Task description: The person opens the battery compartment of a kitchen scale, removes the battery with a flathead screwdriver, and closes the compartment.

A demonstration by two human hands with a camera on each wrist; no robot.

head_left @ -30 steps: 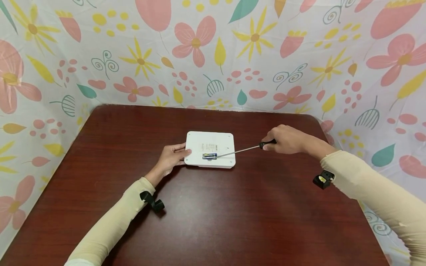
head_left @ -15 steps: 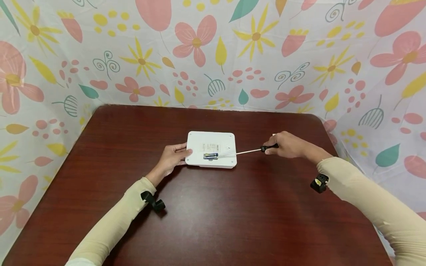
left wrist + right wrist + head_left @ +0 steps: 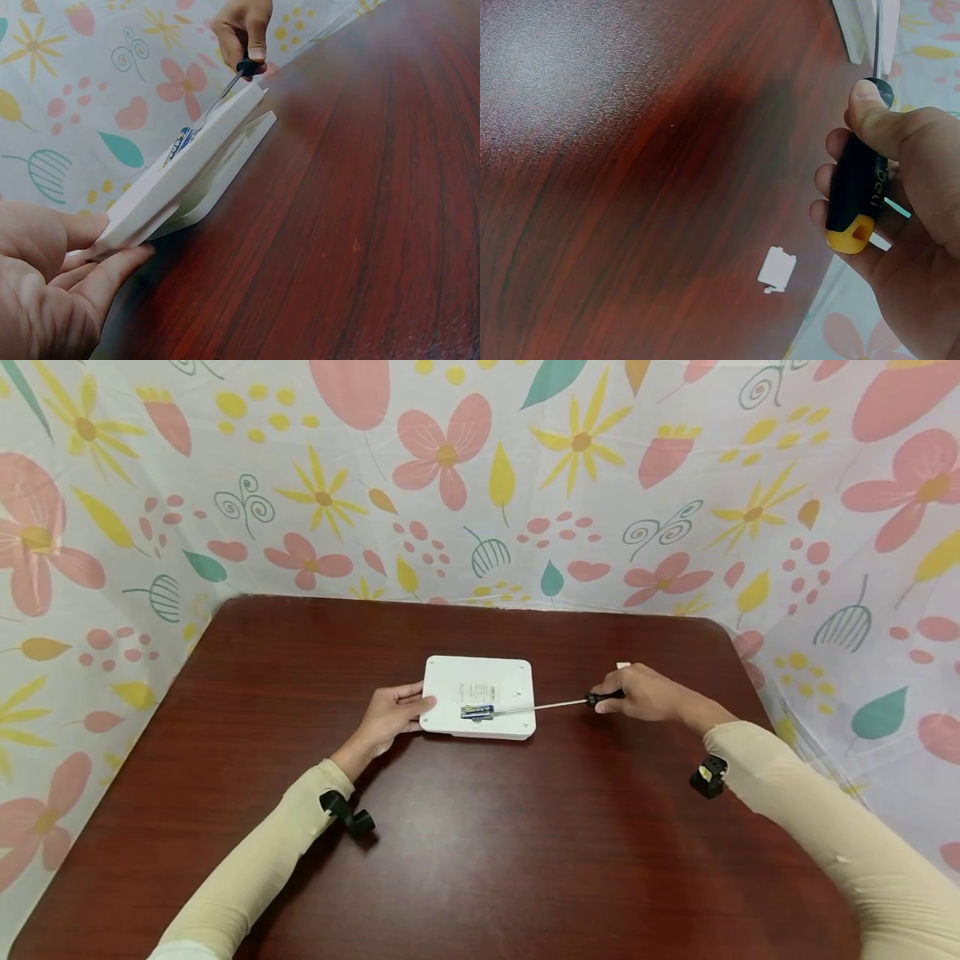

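A white flat device [image 3: 477, 677] lies with its labelled, screwed back upward. Blue-and-yellow batteries [image 3: 477, 712] show in its compartment; in the left wrist view one battery [image 3: 180, 141] stands a little above the surface. My left hand [image 3: 390, 717] pinches the device's left edge, thumb on top and fingers underneath. My right hand [image 3: 641, 693] grips a screwdriver [image 3: 859, 180] by its black and yellow handle. The long metal shaft [image 3: 551, 704] reaches left across the device, its tip against the right end of the batteries. Whether the tip is under a battery I cannot tell.
A small white cover [image 3: 778, 270] with little tabs lies on the dark wooden table [image 3: 450, 860], close to the right hand. A flower-patterned cloth [image 3: 480, 485] hangs behind the table and along its sides.
The right hand has come down a little toward me with the screwdriver, so the shaft lies flatter and the white cover shows behind the hand. The left hand keeps its hold.
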